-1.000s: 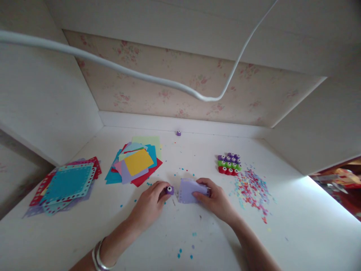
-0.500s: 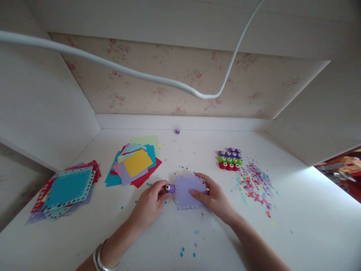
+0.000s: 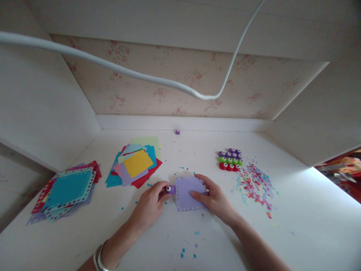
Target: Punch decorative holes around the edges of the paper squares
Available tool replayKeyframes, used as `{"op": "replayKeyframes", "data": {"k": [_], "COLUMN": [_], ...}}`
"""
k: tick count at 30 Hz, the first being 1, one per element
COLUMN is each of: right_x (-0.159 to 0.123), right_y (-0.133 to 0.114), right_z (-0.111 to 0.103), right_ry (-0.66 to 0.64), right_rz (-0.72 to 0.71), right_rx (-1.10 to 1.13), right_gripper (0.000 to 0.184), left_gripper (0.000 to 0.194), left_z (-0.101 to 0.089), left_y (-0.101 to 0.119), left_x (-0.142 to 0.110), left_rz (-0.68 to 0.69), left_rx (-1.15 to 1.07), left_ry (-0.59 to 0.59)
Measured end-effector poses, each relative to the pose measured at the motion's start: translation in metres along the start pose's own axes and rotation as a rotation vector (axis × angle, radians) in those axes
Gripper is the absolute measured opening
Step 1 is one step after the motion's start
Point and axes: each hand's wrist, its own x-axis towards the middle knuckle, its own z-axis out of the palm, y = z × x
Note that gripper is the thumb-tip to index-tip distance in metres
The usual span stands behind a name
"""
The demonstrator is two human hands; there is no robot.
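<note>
A small purple craft punch (image 3: 170,189) is pinched between the thumb and fingers of my left hand (image 3: 151,205). It sits against the left edge of a square of purple paper (image 3: 188,194), which has small punched holes along its borders. My right hand (image 3: 216,197) grips that paper at its right side, thumb on top and fingers at the far edge. Whether the paper's edge lies inside the punch slot I cannot tell.
Loose coloured paper sheets (image 3: 138,163) lie to the left, with a stack of hole-edged papers (image 3: 69,188) further out. Rows of red, green and purple punches (image 3: 230,160) stand right, beside scattered confetti (image 3: 255,184). Another purple punch (image 3: 177,132) is at the back. A white cable (image 3: 158,81) hangs across.
</note>
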Motion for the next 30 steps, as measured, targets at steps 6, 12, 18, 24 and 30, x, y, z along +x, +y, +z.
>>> {"op": "replayKeyframes", "data": {"k": [6,12,18,24,30], "right_x": [0.001,0.001,-0.001,-0.006,-0.012], "right_y": [0.002,0.009,0.007,-0.006,-0.012], "right_z": [0.0,-0.003,-0.004,-0.002,0.001], "right_ry": [-0.021,0.002,-0.007,0.009,0.011], "right_rz": [-0.006,-0.012,-0.048,-0.113,-0.394], "right_rx": [-0.079,-0.166,-0.246,-0.509,-0.791], "right_gripper": [0.063,0.065,0.064,0.061,0.053], "left_gripper": [0.024,0.024,0.021,0.021,0.023], "left_z": [0.0,-0.001,-0.002,-0.001,-0.001], "left_y": [0.002,0.003,0.004,0.007,0.009], "left_x": [-0.001,-0.001,-0.001,0.001,0.001], "left_rz": [0.002,0.041,0.071,0.169,0.18], "left_rx": [0.027,0.039,0.091,0.14,0.17], "left_ry": [0.005,0.006,-0.011,-0.026,-0.018]}}
